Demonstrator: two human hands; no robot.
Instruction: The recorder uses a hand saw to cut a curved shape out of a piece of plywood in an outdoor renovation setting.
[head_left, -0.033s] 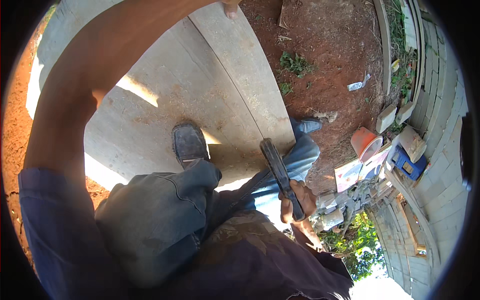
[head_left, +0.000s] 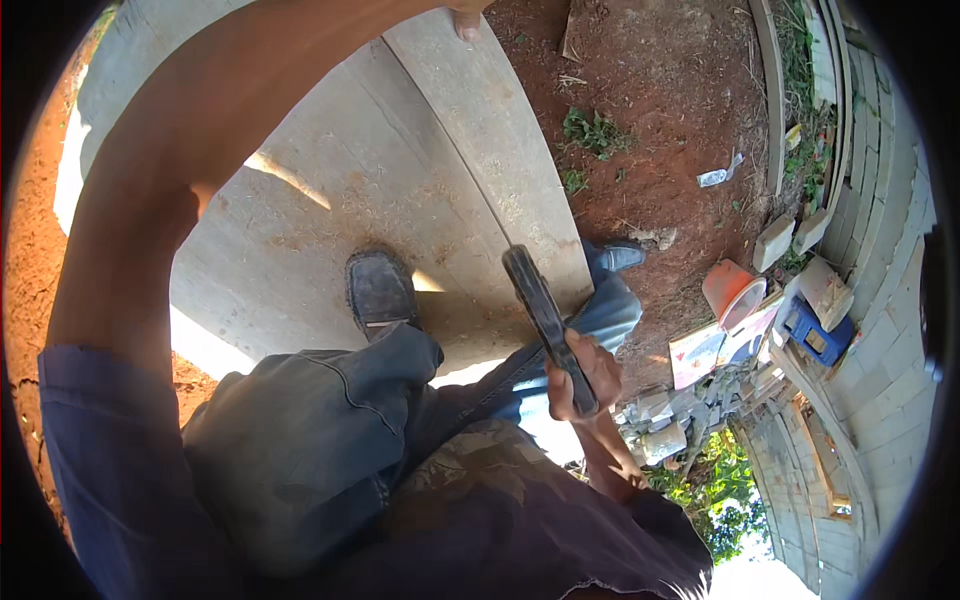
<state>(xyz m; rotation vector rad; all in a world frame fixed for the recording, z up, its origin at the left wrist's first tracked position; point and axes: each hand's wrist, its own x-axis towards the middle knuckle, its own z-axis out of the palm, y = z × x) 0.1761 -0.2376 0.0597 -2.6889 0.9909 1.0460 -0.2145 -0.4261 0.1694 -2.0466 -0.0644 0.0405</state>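
My right hand [head_left: 586,373] is wrapped round the dark handle of a handsaw [head_left: 540,310], which points up and to the left over the near end of a wide wooden board [head_left: 300,230]. From the handle's front end a thin dark line runs along the board; I cannot tell how much of it is blade and how much is cut. Across the top reaches my left arm, and the fingertips of my left hand [head_left: 467,24] rest flat on the board, the rest of that hand being cut off by the frame. Sawdust is scattered over the wood.
My shoe [head_left: 381,288] stands on the board, left of the saw; my other shoe [head_left: 622,255] is on red soil [head_left: 670,110] at the right. Farther right are an orange bucket [head_left: 735,292], a blue container [head_left: 818,332], rubble [head_left: 675,418] and a block wall [head_left: 890,400].
My right hand and the handsaw have moved forward along the line, up and slightly left. My left hand stays on the board in nearly the same place.
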